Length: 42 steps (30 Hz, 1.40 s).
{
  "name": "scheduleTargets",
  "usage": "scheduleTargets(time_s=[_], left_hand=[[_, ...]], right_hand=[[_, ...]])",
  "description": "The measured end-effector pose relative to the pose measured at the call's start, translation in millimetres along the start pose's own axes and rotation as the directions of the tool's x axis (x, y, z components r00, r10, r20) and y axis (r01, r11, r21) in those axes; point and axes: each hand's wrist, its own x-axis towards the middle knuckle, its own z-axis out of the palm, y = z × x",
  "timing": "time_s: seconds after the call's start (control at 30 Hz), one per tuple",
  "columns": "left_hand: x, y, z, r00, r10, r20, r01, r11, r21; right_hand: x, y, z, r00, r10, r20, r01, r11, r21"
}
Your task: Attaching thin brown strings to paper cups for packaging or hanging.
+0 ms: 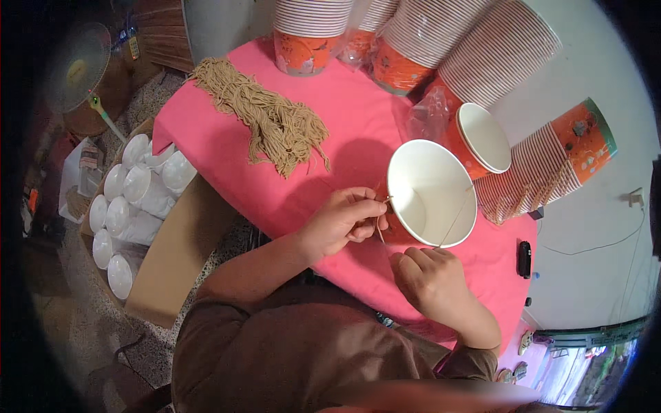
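A large paper bucket (432, 196), white inside and orange outside, stands tilted toward me on the table. At its left rim, my left hand (350, 221) is closed, thumb and fingertips pinching a thin tan cord (381, 230). Below the near rim, my right hand (430, 277) has its fingers curled in, closed on the cord. A taut strand crosses the bucket's mouth from the right side down to that hand. The right fingertips are partly hidden. Farther left lies a loose bundle of tan cords (265, 113).
Tall stacks of orange paper buckets (310, 51) line the table's far side. More buckets (485, 138) stand at the right, beside a leaning stack (551, 162) with cords on it. A cardboard box (172, 265) of wrapped white cups and a fan (79, 67) are at left.
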Motion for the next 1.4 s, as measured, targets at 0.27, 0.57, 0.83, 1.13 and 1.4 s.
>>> scheduleTargets(time_s=[0.27,0.57,0.83,1.13,1.4], left_hand=[[2,4,-5,0.995,-0.079,0.062,0.083,0.995,-0.063],[4,5,4,0.999,-0.007,-0.047,0.011,0.996,0.086],[6,17,11,0.997,0.046,-0.063,-0.028,0.966,0.256],[11,24,10,1.0,0.021,-0.023,-0.01,0.917,0.399],[16,26,5,0.997,-0.077,0.029,0.053,0.876,0.479]], right_hand=[[1,-5,0,1.0,0.007,-0.014,-0.008,0.998,-0.064],[5,-6,3,0.992,-0.097,-0.08,0.093,0.994,-0.06],[8,-4,14,0.961,-0.218,-0.17,0.211,0.976,-0.061],[15,10,13,0.923,-0.298,-0.245,0.325,0.943,0.075],[2,13,0,0.954,-0.238,-0.183,0.24,0.971,-0.011]])
